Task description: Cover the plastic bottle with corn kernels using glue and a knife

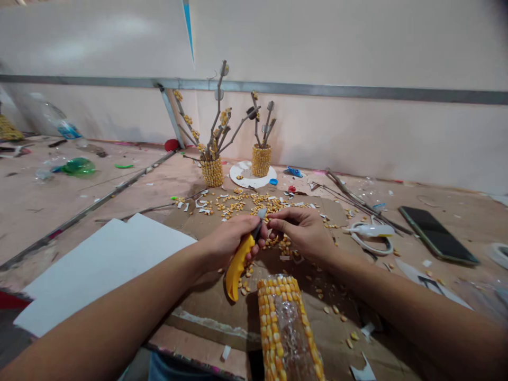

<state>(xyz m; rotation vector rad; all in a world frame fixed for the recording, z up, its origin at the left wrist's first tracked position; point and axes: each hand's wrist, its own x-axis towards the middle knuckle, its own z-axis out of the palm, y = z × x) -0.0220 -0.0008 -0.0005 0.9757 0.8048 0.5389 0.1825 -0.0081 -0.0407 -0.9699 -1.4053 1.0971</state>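
My left hand [238,238] is closed around a yellow-handled utility knife [239,264], its grey blade tip pointing up and away from me. Close beside the tip, the fingers of my right hand [299,230] are pinched together; whatever is between them is too small to make out. Loose corn kernels [234,206] and white paper scraps lie under and beyond both hands on a cardboard sheet [190,312]. Nearest me is a clear plastic cylinder [291,323] partly covered in rows of kernels, with a bare strip showing.
Two kernel-covered pots [212,172] with twigs stand at the back, one on a white disc [234,170]. White board [119,259] lies left. To the right are a phone [438,235], a glue bottle [371,230], a tape ring [384,248] and sticks [349,198].
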